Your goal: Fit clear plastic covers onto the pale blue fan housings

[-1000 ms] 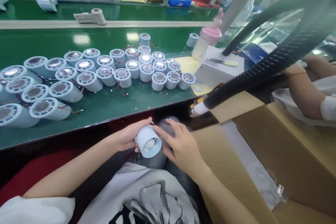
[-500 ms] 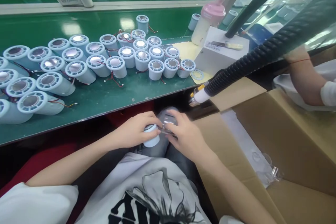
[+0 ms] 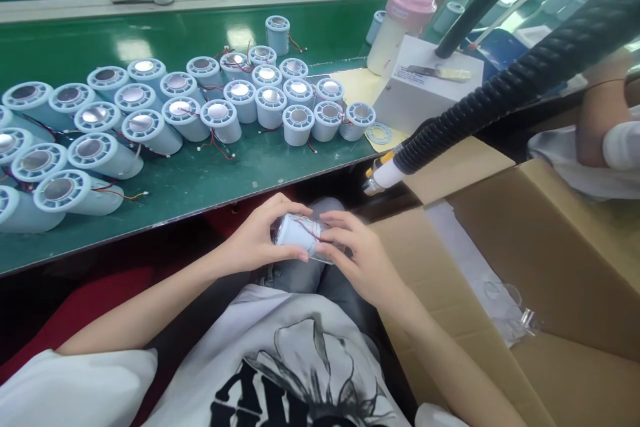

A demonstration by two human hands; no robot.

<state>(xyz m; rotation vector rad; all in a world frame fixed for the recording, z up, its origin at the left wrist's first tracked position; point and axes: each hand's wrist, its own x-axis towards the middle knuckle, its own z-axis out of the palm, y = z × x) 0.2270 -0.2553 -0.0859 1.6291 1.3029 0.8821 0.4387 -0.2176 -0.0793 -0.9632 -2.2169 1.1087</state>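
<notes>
Over my lap, my left hand [image 3: 263, 235] is closed round a light-blue cylinder [image 3: 294, 233], thumb below and fingers above. Thin red wires run across the cylinder's right part. My right hand [image 3: 357, 253] grips a clear plastic cover [image 3: 330, 255] from the right. The cover appears to overlap the cylinder, though how far is hard to tell through the glare and fingers. On the green bench [image 3: 210, 180] in front of both hands stand several similar light-blue cylinders [image 3: 220, 119], with slotted rims, shiny round centres and thin wires.
A black corrugated hose [image 3: 465, 107] with a metal nozzle [image 3: 371, 185] reaches down just beyond my right hand. An opened cardboard box [image 3: 440, 307] on the right holds clear plastic pieces [image 3: 525, 320]. A pink-topped bottle [image 3: 400, 20] and a grey box [image 3: 425, 90] carrying a knife stand behind. Another person's arm [image 3: 603, 107] shows far right.
The light-blue cylinder has turned from upright to lying on its side, its wires now facing right. The clear cover has come against it, and my hands are aligned on either side.
</notes>
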